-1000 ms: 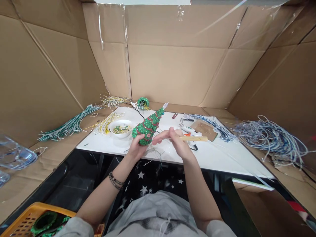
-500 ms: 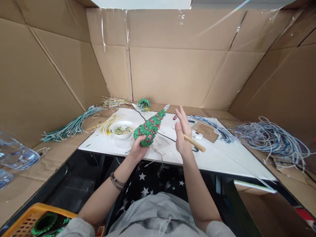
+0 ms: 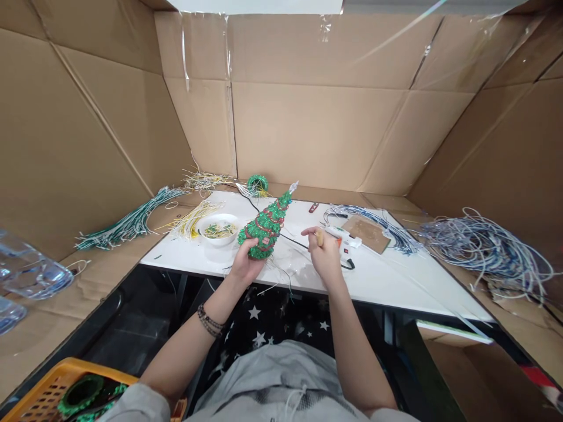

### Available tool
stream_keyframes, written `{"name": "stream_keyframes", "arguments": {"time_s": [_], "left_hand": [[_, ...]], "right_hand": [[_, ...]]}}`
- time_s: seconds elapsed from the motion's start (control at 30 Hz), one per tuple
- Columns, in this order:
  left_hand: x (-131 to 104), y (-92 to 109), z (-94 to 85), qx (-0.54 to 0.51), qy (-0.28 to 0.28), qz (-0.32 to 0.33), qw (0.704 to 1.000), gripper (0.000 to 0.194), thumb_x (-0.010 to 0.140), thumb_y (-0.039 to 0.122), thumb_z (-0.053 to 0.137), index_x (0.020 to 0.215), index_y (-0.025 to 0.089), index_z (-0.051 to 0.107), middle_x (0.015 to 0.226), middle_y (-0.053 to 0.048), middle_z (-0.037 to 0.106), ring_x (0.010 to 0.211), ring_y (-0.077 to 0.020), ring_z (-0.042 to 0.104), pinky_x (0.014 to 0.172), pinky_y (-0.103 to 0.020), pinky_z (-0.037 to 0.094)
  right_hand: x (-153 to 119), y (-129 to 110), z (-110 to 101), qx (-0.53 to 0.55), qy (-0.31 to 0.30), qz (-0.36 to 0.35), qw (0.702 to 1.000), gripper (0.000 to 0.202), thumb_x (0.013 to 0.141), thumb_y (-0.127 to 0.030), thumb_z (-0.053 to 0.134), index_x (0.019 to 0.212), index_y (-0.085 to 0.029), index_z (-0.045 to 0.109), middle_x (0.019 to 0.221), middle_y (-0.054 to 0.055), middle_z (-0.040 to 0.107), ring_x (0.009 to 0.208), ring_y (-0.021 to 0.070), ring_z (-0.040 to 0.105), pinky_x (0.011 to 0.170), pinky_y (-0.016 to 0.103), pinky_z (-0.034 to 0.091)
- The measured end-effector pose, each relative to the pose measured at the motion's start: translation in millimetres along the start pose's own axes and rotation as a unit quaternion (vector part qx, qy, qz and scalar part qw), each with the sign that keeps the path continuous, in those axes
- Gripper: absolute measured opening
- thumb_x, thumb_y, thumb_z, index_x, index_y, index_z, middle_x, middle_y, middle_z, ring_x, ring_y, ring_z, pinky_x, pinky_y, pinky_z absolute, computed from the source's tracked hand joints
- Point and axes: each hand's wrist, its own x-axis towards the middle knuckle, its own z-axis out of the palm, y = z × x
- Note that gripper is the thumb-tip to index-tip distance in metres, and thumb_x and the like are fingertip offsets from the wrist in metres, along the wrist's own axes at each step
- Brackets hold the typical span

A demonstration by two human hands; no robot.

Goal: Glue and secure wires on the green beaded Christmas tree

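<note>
One small green tree (image 3: 264,225) in the left hand (image 3: 247,262), held above the tabletop (image 3: 396,287) close to the near edge, left of the middle. Leans rather than stands upright, with the long axis running from a wide base, low and left, up to a clear tip (image 3: 294,187), high and right, aimed towards the far edge. Touches the left hand, plainly the nearer one; lies leftwards of the right hand (image 3: 324,252), with a gap of white tabletop and a stretch of dark cord (image 3: 294,241) between. Left fingers closed round the bottom of the tree, thumb across the front, the rest behind and mostly hidden. Right fingers mostly curled in, closed around a pale wooden stick (image 3: 319,237), with one finger, seemingly the index, stretched out towards the tree but apart from it. Stick seen nearly end-on, so hard to tell which way the far end points. Just left of the tree, towards the left edge of the tabletop, a white bowl (image 3: 219,242) of short wire pieces; right of the right hand, a white glue gun (image 3: 352,239), then a brown board (image 3: 367,231) towards the far right corner.
</note>
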Motion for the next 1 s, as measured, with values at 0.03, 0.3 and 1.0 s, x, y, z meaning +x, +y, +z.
{"name": "stream_keyframes", "arguments": {"time_s": [0.03, 0.3, 1.0], "left_hand": [[0.1, 0.4, -0.1, -0.004, -0.002, -0.001, 1.0, 0.04, 0.063, 0.012, 0.071, 0.102, 0.02, 0.073, 0.096, -0.003, 0.078, 0.089, -0.018, 0.07, 0.083, -0.029, 0.053], [-1.0, 3.5, 3.6, -0.035, -0.019, -0.019, 0.999, 0.033, 0.069, 0.015, 0.065, 0.1, 0.021, 0.072, 0.096, -0.004, 0.078, 0.091, -0.0206, 0.072, 0.087, -0.035, 0.055], [1.7, 2.3, -0.4, -0.019, -0.01, -0.004, 1.0, 0.037, 0.07, 0.015, 0.067, 0.106, 0.024, 0.071, 0.097, -0.002, 0.077, 0.097, -0.022, 0.07, 0.092, -0.037, 0.053]], "right_hand": [[-1.6, 4.8, -0.9, -0.025, -0.013, 0.005, 1.0, 0.027, 0.084, -0.024, 0.04, 0.09, -0.021, 0.066, 0.055, -0.003, 0.052, 0.055, 0.0174, 0.051, 0.055, 0.026, 0.034], [-16.9, 18.5, -6.9, -0.114, -0.096, -0.014, 0.989, 0.021, 0.083, -0.019, 0.053, 0.1, -0.022, 0.063, 0.065, -0.002, 0.064, 0.064, 0.0192, 0.06, 0.065, 0.027, 0.038], [-6.9, 30.0, 2.9, -0.246, -0.106, -0.119, 0.956, 0.054, 0.074, 0.008, 0.036, 0.111, -0.017, 0.067, 0.108, 0.012, 0.071, 0.1, 0.023, 0.065, 0.109, 0.045, 0.037]]}}
